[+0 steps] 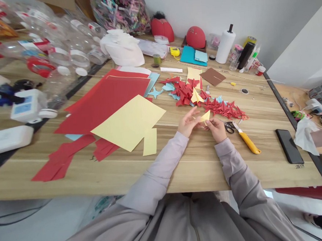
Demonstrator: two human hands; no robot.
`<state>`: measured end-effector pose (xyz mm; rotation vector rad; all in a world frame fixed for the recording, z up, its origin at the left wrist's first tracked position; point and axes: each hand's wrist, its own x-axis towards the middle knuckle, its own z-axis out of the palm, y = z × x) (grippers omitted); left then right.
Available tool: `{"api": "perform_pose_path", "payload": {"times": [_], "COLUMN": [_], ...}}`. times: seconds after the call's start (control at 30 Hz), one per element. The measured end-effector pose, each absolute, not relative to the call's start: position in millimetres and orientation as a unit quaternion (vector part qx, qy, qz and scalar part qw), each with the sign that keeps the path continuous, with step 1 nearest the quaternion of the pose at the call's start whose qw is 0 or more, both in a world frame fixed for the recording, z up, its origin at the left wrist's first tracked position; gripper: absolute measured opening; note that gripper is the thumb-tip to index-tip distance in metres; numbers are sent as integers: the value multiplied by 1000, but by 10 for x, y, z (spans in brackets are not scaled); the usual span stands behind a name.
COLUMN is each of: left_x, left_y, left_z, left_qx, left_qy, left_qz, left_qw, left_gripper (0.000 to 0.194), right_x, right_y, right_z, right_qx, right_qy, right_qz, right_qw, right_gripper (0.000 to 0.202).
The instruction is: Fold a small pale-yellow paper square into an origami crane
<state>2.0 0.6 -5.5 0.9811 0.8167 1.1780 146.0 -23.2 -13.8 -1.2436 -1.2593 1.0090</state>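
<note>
A small piece of folded yellow paper (205, 116) is pinched between my two hands, just above the table. My left hand (189, 121) grips its left side, with some fingers stretched out behind it. On its lower right, the thumb and fingers of my right hand (216, 129) are closed. Right behind my hands lies a heap of folded red paper stars (185, 93), with a yellow folded piece (196, 96) on top. A light blue paper star (155, 92) rests left of the heap. Black-handled scissors (229, 127) and a yellow utility knife (247, 141) lie beside my right hand.
Left of my hands are a large yellow sheet (129, 122), red sheets (104, 98) and red strips (61, 160). Plastic bottles (71, 57) crowd the back left. A phone (289, 145) lies near the right edge. Red domed objects (195, 37) stand at the back.
</note>
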Motion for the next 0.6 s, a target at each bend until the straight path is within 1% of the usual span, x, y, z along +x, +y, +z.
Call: {"api": "perform_pose_path", "payload": {"times": [0.07,0.13,0.23,0.3,0.43,0.6], "left_x": [-4,-11,10,30,54,54], "left_y": [56,84,62,28,1,24], "left_z": [-56,-64,-61,-54,-82,-155], "left_qx": [373,337,341,372,441,471], "left_qy": [359,366,361,360,375,417], "left_qz": [510,475,442,443,443,436], "left_qw": [686,725,747,732,684,643], "left_gripper": [68,63,52,48,48,42], "right_x": [1471,1471,1466,1467,1468,1434], "right_y": [-226,-229,-236,-237,-244,-274], "right_z": [-147,-141,-121,-113,-105,-65], "right_qx": [-515,-506,-502,-501,-488,-478], "right_qy": [-512,-510,-506,-498,-493,-517], "right_qz": [429,435,436,446,473,474], "right_qw": [538,543,548,549,543,528], "right_gripper": [32,31,30,31,29,27]}}
